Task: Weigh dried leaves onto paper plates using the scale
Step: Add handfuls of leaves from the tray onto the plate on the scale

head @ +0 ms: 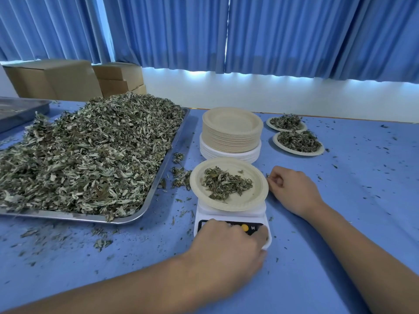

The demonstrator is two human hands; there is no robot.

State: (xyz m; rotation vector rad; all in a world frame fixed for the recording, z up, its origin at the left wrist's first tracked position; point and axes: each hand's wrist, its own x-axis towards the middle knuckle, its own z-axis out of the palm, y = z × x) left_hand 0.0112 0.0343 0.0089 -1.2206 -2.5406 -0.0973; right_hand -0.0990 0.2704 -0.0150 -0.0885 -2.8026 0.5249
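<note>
A white scale (pixel 205 210) stands on the blue table with a paper plate (pixel 254 180) on its platform. A small heap of dried leaves (pixel 225 183) lies in that plate. My left hand (pixel 229 243) rests over the scale's front panel, covering the display, fingers curled on its right corner. My right hand (pixel 291 189) lies on the table just right of the plate, fingers loosely closed with nothing visibly in them. A large metal tray (pixel 158 189) at the left is heaped with dried leaves (pixel 90 152).
A stack of paper plates (pixel 231 134) stands behind the scale. Two filled plates (pixel 298 141) (pixel 286 122) sit at the back right. A second metal tray (pixel 20 109) is at the far left; cardboard boxes (pixel 74 79) stand behind. Leaf crumbs litter the table.
</note>
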